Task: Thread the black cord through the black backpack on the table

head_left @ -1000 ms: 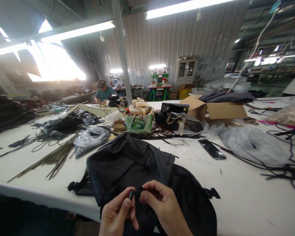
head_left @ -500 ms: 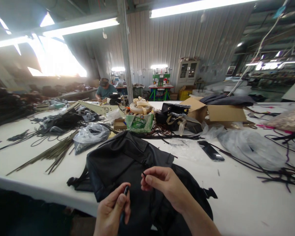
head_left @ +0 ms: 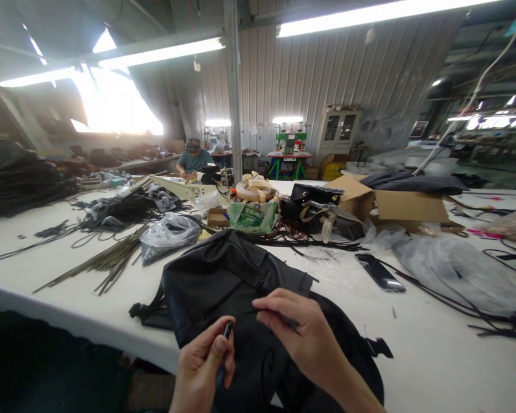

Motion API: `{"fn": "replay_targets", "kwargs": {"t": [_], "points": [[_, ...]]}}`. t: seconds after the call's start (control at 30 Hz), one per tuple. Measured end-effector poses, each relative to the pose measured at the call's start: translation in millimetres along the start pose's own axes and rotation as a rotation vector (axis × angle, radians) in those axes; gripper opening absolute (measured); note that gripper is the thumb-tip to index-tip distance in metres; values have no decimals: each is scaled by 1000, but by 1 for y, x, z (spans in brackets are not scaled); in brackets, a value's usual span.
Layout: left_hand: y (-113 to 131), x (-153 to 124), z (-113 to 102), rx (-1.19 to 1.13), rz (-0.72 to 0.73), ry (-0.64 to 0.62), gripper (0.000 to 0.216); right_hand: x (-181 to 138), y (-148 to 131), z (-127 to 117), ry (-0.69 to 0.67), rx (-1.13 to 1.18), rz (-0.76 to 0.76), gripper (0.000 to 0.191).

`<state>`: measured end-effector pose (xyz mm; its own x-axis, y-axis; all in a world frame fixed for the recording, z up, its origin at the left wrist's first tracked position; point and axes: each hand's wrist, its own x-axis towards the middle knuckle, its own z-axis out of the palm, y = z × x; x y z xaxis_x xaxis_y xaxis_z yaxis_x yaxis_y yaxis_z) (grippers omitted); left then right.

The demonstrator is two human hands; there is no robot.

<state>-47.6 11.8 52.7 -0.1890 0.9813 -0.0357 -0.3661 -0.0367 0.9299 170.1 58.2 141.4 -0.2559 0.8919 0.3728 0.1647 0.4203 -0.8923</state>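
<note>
Left hand (head_left: 204, 367) fingers pinched shut on a thin black tool (head_left: 226, 335). Right hand (head_left: 303, 335) pinching black cord (head_left: 264, 312) over the backpack (head_left: 223, 281); it has spread wider since.

Bare white table (head_left: 434, 355) lies open at lower right of the frame. The black bag (head_left: 223, 281) fills the centre; rods (head_left: 107, 261) and plastic bags (head_left: 169, 235) crowd the left, cords (head_left: 490, 312) the right.
</note>
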Motion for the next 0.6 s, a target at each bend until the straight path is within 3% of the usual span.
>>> {"fn": "replay_targets", "kwargs": {"t": [0.17,0.33,0.6], "points": [[-2,-2,-4,74,30,-30,60,-16,2,18,-91,-241,-151,25],[8,-8,2,100,74,34,56,-16,1,24,-48,-562,-345,18],[11,-12,5,193,120,8,57,-13,2,27,-38,-596,-461,16]]}}
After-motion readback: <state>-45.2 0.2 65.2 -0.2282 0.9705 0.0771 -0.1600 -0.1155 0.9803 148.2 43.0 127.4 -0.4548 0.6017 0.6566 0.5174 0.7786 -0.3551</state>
